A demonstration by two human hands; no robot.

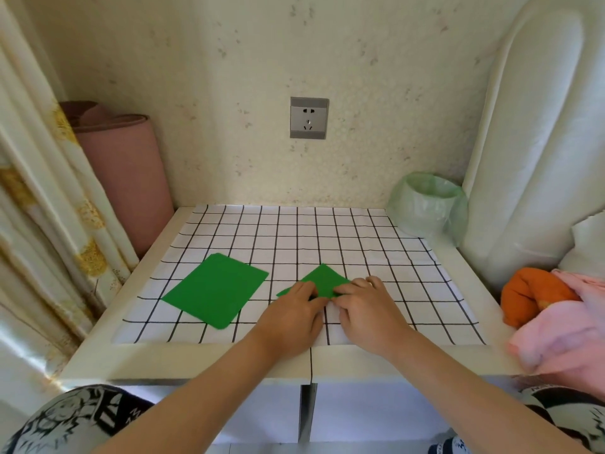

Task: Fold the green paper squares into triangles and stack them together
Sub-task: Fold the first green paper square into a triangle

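A flat pile of green paper squares (216,290) lies on the left part of the checked cloth (327,237). To its right a folded green paper (325,278) points away from me, its near edge under my fingers. My left hand (294,309) presses on the paper's left side with fingers laid forward. My right hand (366,306) presses on its right side, fingertips on the paper's near right edge. The two hands nearly touch above the cloth's middle line. The paper's near part is hidden by both hands.
A small bin lined with a green bag (429,208) stands at the back right corner. Orange and pink cloths (556,309) lie at the table's right edge. A rolled pink mat (124,178) leans at the left. A wall socket (308,117) is behind.
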